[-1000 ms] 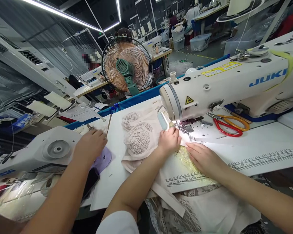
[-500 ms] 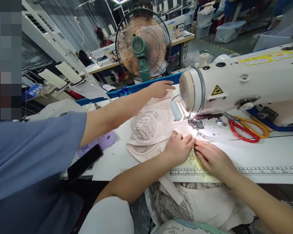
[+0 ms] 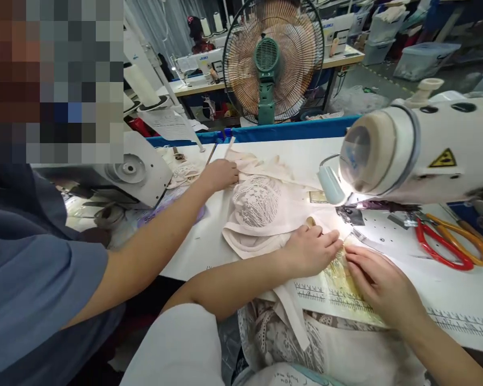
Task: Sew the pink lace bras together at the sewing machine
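A pale beige bra [image 3: 260, 201] with a lace-patterned cup lies on the white sewing table, its near edge running toward the lit needle area of the sewing machine [image 3: 438, 145]. My left hand [image 3: 316, 249] is closed, pinching the bra's edge just in front of the presser foot [image 3: 350, 215]. Beside it, fingertips almost meeting, my right hand [image 3: 382, 276] pinches the same edge. Under my hands is a thin yellowish see-through material [image 3: 340, 279], its kind unclear. A fabric strap [image 3: 292, 316] hangs over the table's front edge. More beige lace pieces [image 3: 282, 332] rest on my lap.
A co-worker's hand [image 3: 221, 174] touches beige fabric at the back left, the arm crossing the table's left side. Red- and orange-handled scissors [image 3: 445, 252] lie right of the needle. A printed ruler [image 3: 459, 321] runs along the front edge. A large fan [image 3: 265, 59] stands behind.
The co-worker's hand has drawn back from near the machine head to the left end of the fabric. The view has shifted left; my hands keep their pinch at the needle.
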`<state>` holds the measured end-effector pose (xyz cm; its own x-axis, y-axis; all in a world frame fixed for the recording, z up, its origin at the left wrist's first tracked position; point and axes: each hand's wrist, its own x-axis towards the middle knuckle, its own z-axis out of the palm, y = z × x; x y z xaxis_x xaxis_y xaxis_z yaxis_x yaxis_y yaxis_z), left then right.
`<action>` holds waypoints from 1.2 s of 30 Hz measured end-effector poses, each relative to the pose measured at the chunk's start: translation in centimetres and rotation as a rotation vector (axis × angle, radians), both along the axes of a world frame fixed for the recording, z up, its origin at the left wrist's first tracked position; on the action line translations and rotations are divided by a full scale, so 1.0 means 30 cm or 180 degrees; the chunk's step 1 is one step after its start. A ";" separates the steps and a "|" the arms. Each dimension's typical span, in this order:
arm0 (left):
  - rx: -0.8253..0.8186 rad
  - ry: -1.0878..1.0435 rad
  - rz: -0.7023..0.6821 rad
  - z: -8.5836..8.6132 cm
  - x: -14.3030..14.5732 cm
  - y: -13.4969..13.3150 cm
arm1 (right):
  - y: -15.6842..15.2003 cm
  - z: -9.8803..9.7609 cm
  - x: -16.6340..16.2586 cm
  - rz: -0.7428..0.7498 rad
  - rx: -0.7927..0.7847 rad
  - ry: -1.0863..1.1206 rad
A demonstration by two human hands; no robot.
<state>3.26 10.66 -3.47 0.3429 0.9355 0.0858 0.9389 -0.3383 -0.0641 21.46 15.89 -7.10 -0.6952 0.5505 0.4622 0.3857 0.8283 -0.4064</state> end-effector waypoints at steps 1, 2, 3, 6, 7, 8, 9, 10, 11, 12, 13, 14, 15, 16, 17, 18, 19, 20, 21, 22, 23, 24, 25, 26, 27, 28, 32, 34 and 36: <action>-0.0036 -0.0033 0.0024 0.002 0.000 -0.001 | 0.001 -0.005 0.003 0.0003 0.0010 -0.0002; -0.0069 -0.0061 0.0041 0.005 0.000 -0.001 | 0.003 -0.009 0.006 0.0007 0.0017 -0.0005; -0.0096 -0.0079 0.0047 0.007 0.000 -0.001 | 0.005 -0.014 0.008 0.0018 0.0026 -0.0012; -0.0130 -0.0083 0.0018 0.011 -0.003 -0.003 | 0.012 -0.024 0.012 0.0082 0.0071 -0.0041; -0.0132 -0.0082 0.0013 0.012 -0.005 -0.004 | 0.013 -0.027 0.013 0.0095 0.0085 -0.0054; -0.0134 -0.0087 0.0007 0.012 -0.006 -0.006 | 0.015 -0.030 0.013 0.0098 0.0095 -0.0063; -0.0137 -0.0096 0.0002 0.012 -0.007 -0.007 | 0.015 -0.032 0.013 0.0083 0.0094 -0.0069; -0.0146 -0.0109 -0.0002 0.012 -0.008 -0.007 | 0.016 -0.033 0.013 0.0065 0.0088 -0.0074; -0.0161 -0.0123 -0.0007 0.011 -0.009 -0.007 | 0.016 -0.034 0.012 0.0047 0.0088 -0.0081; -0.0184 -0.0133 -0.0014 0.010 -0.010 -0.007 | 0.015 -0.033 0.012 0.0038 0.0099 -0.0090; -0.0217 -0.0141 -0.0014 0.010 -0.011 -0.006 | 0.015 -0.032 0.011 0.0030 0.0128 -0.0087; -0.0265 -0.0148 -0.0011 0.010 -0.012 -0.005 | 0.015 -0.029 0.011 0.0037 0.0165 -0.0101; -0.0328 -0.0153 -0.0009 0.011 -0.013 -0.005 | 0.014 -0.025 0.010 0.0044 0.0205 -0.0124; -0.0404 -0.0158 -0.0015 0.013 -0.014 -0.004 | 0.014 -0.020 0.009 0.0056 0.0251 -0.0147; -0.0481 -0.0162 -0.0024 0.015 -0.015 -0.003 | 0.014 -0.014 0.008 0.0066 0.0291 -0.0171; -0.0553 -0.0168 -0.0034 0.019 -0.016 -0.003 | 0.014 -0.008 0.006 0.0085 0.0324 -0.0195; -0.0614 -0.0172 -0.0039 0.022 -0.017 -0.003 | 0.014 -0.003 0.005 0.0100 0.0350 -0.0212; -0.0657 -0.0171 -0.0042 0.026 -0.018 -0.003 | 0.014 0.002 0.003 0.0111 0.0369 -0.0216; -0.0684 -0.0170 -0.0041 0.029 -0.019 -0.003 | 0.014 0.005 0.001 0.0116 0.0384 -0.0204; -0.0702 -0.0172 -0.0039 0.031 -0.020 -0.003 | 0.013 0.008 -0.001 0.0121 0.0386 -0.0200; -0.0716 -0.0181 -0.0032 0.033 -0.021 -0.003 | 0.013 0.009 -0.002 0.0112 0.0380 -0.0198; -0.0728 -0.0198 -0.0026 0.034 -0.021 -0.003 | 0.012 0.010 -0.004 0.0094 0.0366 -0.0197; -0.0740 -0.0220 -0.0024 0.035 -0.022 -0.003 | 0.012 0.010 -0.005 0.0078 0.0350 -0.0202; -0.0752 -0.0239 -0.0021 0.035 -0.022 -0.002 | 0.011 0.010 -0.006 0.0070 0.0338 -0.0212; -0.0766 -0.0250 -0.0019 0.035 -0.022 -0.002 | 0.012 0.010 -0.007 0.0056 0.0332 -0.0214; -0.0777 -0.0251 -0.0023 0.035 -0.022 -0.001 | 0.012 0.010 -0.008 0.0050 0.0337 -0.0210; -0.0771 -0.0186 -0.0041 0.033 -0.023 -0.001 | 0.015 0.010 -0.009 0.0047 0.0348 -0.0194; -0.0752 -0.0177 -0.0034 0.032 -0.023 -0.002 | 0.016 0.010 -0.010 0.0049 0.0336 -0.0185; -0.0747 -0.0185 -0.0026 0.030 -0.023 -0.002 | 0.017 0.010 -0.011 0.0054 0.0332 -0.0170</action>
